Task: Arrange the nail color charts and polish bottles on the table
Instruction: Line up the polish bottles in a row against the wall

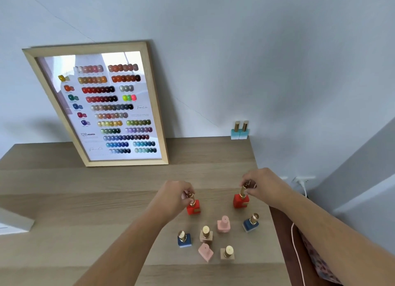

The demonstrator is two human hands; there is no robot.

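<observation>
Fingers of each hand pinch a gold cap from above: left hand [175, 195] on the left square red polish bottle [193, 207], right hand [264, 184] on the right square red polish bottle [240, 200]; both bottles upright on the wooden desk [106, 200].

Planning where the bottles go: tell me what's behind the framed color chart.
The framed color chart leans against the plain wall, its foot on the table. Whatever lies in the gap behind the frame is covered from this view.

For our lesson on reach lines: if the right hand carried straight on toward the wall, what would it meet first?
Probably the pair of pale bottles by the wall; the table between them and the right hand looks free, though depth is hard to judge.
</observation>
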